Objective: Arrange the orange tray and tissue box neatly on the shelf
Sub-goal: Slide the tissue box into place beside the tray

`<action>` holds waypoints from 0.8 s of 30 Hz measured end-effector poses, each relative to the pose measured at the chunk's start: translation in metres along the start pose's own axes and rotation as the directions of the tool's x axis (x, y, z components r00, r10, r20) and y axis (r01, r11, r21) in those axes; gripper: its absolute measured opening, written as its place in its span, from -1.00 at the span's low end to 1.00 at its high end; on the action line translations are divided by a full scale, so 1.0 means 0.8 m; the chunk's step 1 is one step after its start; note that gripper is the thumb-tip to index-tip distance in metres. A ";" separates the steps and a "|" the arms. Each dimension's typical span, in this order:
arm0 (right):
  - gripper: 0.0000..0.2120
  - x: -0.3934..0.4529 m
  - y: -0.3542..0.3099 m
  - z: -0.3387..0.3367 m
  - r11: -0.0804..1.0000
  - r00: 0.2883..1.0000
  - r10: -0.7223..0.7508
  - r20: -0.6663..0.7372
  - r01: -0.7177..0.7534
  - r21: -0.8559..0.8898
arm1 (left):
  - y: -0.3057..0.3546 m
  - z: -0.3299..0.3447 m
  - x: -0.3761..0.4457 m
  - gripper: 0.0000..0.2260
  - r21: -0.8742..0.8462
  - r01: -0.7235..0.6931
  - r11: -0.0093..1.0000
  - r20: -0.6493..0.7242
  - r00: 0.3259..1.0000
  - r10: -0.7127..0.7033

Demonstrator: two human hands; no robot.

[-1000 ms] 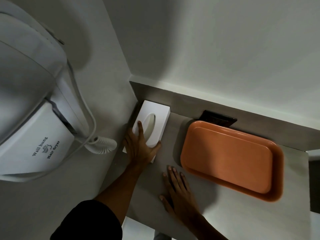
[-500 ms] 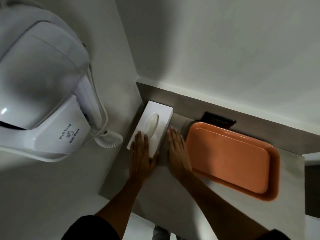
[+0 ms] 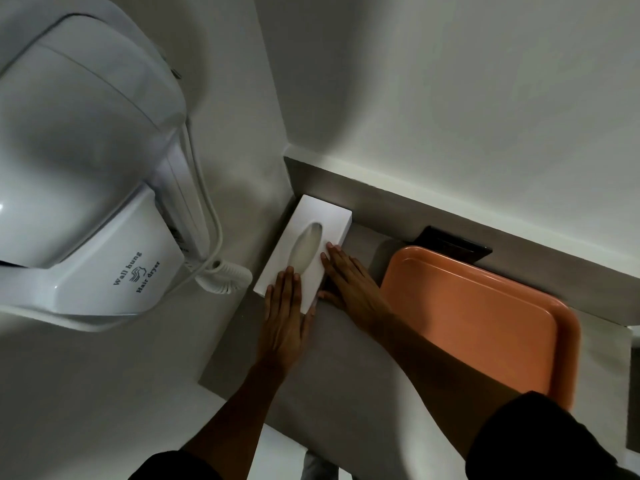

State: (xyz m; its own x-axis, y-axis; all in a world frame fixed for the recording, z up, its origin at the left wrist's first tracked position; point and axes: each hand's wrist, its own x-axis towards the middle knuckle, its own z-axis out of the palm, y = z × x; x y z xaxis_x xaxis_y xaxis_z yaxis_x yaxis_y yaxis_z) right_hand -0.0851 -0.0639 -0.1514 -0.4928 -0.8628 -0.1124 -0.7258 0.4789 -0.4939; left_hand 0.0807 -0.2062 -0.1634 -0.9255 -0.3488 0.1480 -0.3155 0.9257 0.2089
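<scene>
My two hands on one tissue box (image 3: pixel 313 239), shelf's (image 3: pixel 346 368) back-left corner.
Left hand (image 3: pixel 284 317) flat on top, right hand (image 3: pixel 349 282) flat against its side, fingers extended; one orange tray (image 3: pixel 485 320) beside.

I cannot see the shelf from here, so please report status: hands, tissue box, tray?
Both hands flat on tissue box: left hand, right hand. Box in shelf corner. Orange tray beside it, apart. Nothing blocking.

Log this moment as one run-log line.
both hands on white rectangular tissue box | left hand flat | right hand flat | orange plastic tray untouched
</scene>
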 end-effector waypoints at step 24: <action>-0.21 -0.039 -0.058 -0.030 0.976 0.950 0.216 -0.226 -0.210 0.051 | 0.003 -0.058 0.036 -0.37 -0.185 0.010 0.983 -0.017 1.000 -0.013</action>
State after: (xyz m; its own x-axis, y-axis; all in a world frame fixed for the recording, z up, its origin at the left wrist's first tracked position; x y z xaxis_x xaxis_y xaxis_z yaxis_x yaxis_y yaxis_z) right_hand -0.0472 -0.0555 -0.1043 -0.7334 -0.6795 -0.0187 -0.5807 0.6406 -0.5023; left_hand 0.0635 -0.2210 -0.1136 -0.9175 -0.3634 0.1614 -0.2803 0.8791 0.3855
